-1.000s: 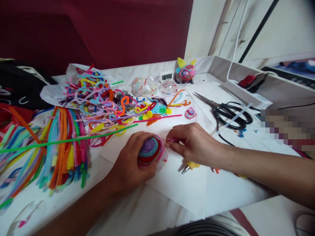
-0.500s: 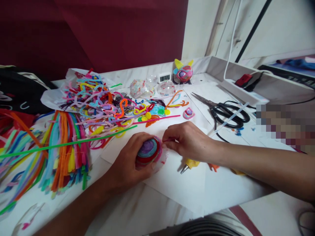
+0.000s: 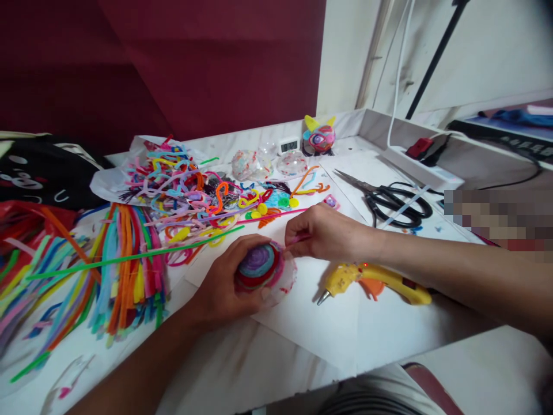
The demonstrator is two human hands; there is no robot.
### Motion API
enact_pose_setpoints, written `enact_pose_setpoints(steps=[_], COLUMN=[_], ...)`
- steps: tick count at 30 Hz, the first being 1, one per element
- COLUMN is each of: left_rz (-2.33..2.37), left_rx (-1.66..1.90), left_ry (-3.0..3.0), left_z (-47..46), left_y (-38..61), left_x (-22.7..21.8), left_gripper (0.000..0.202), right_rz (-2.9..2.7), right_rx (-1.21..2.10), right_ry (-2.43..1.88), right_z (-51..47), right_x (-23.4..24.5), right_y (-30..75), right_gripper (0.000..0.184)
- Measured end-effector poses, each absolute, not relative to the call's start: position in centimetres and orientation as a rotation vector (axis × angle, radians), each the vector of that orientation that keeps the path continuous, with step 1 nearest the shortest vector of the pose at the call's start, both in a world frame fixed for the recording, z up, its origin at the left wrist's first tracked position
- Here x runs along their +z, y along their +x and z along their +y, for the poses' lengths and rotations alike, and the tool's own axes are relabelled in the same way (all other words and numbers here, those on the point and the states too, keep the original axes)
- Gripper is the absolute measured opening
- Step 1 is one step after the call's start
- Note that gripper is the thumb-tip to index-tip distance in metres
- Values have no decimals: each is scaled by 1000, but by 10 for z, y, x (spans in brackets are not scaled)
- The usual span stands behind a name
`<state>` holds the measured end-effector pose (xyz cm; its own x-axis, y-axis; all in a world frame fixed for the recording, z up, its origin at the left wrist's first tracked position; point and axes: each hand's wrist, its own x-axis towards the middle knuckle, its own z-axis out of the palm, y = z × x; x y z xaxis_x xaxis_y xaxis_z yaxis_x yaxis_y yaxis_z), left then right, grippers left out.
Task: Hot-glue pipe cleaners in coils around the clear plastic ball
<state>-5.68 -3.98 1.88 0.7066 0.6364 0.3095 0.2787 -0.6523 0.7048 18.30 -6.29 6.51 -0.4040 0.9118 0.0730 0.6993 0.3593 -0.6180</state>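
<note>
- Since a second ago the right hand [image 3: 328,233] has slid up and away from the near edge. The yellow glue gun [image 3: 375,279] that was mostly hiding under the wrist is now lying in plain sight.
- Closest in, a white paper sheet [image 3: 328,328] is lying on the bench [image 3: 242,369], and both forearms are reaching in over it.
- The left hand [image 3: 224,282] is cupping a round pipe-cleaner coil [image 3: 261,266], fingers wrapped around its near side. The coil is sitting on the sheet's far-left part, purple in the middle with blue, red and pink rings around it.
- The right hand is pinching the end of a pink pipe cleaner [image 3: 298,238] between thumb and forefinger, right at the coil's far-right rim.
- The glue gun is resting on the sheet just right of the coil, nozzle pointing toward it.
- Left of the hands, a long green pipe cleaner [image 3: 138,253] is lying across a bundle of straight pipe cleaners [image 3: 125,265].
- Further back, a tangled pile of curled pipe cleaners [image 3: 185,184] is spreading over the bench.
- Black scissors [image 3: 389,199] are lying off to the far right.
- Way at the back, some clear domes [image 3: 294,163], a small clock [image 3: 288,145] and a fuzzy ball with yellow ears [image 3: 319,137] are sitting by the wall.
</note>
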Motion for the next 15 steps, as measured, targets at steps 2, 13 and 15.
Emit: enact_pose_setpoints(steps=[2, 13, 15], left_rz=[669, 600, 568], left_rx=[749, 824, 838], left_ry=[2242, 2101, 2073], left_z=[-40, -47, -48], left_y=[-58, -62, -63], left_x=[21, 28, 27], left_gripper=[62, 63, 64], right_rz=[-2201, -2055, -2016], right_rx=[749, 1077, 1135], right_ry=[-1404, -1279, -1277], right_z=[-63, -63, -64], right_x=[71, 84, 85], right_y=[183, 185, 184], right_gripper=[18, 17, 18])
